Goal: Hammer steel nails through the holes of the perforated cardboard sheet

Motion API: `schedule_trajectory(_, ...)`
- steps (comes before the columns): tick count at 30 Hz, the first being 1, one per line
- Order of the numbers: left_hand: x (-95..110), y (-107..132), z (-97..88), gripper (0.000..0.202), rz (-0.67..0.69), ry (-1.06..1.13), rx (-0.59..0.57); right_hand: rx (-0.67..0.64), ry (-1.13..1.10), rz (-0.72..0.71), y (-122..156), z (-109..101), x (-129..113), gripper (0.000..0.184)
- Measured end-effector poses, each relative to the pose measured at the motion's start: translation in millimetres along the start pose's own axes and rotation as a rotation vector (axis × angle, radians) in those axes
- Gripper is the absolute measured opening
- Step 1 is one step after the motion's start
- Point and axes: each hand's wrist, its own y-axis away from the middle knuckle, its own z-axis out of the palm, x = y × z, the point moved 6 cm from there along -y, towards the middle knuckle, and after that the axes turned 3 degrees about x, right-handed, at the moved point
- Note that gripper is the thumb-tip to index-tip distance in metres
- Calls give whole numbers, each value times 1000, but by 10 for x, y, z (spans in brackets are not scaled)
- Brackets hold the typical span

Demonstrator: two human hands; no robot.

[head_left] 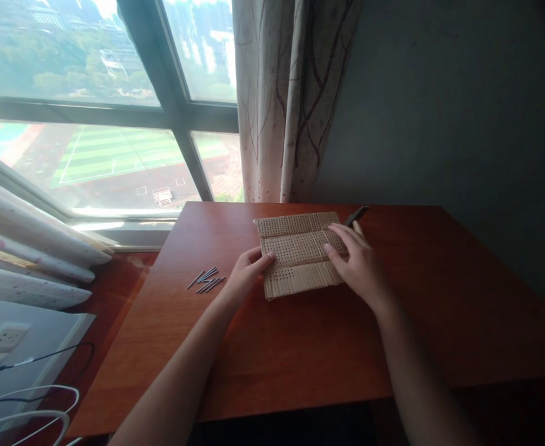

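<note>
A folded sheet of corrugated cardboard with rows of small punched holes is at the middle of the table. My left hand grips its left edge, thumb on top and the other fingers partly hidden at the edge. Over the right side lies my right hand, thumb and index finger apart with their tips on the cardboard; its other fingers are hard to see. Several metal nails lie loose to the left of my left hand. Beyond my right hand is a dark metal tool end beside a pale wooden piece, both partly hidden.
The reddish-brown wooden table reaches to a dark wall on the right. A patterned curtain hangs behind it, beside a window frame. At lower left are a wall socket and loose cables.
</note>
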Motion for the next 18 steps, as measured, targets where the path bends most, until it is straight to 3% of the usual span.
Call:
schedule_trajectory(2, 1, -3, -9, 36, 1, 2, 5, 93, 27, 132, 6, -79, 263, 41)
schedule_trajectory(7, -34, -5, -33, 35, -20, 19, 13, -35, -217, 382, 126, 119, 719, 48)
schedule_trajectory(12, -34, -11, -81, 36, -15, 89, 44, -28, -494, 492, 158, 241, 713, 50)
schedule_trajectory(18, -32, -26, -92, 34, 11, 103, 66, 134, -696, 524, 114, 109, 685, 52)
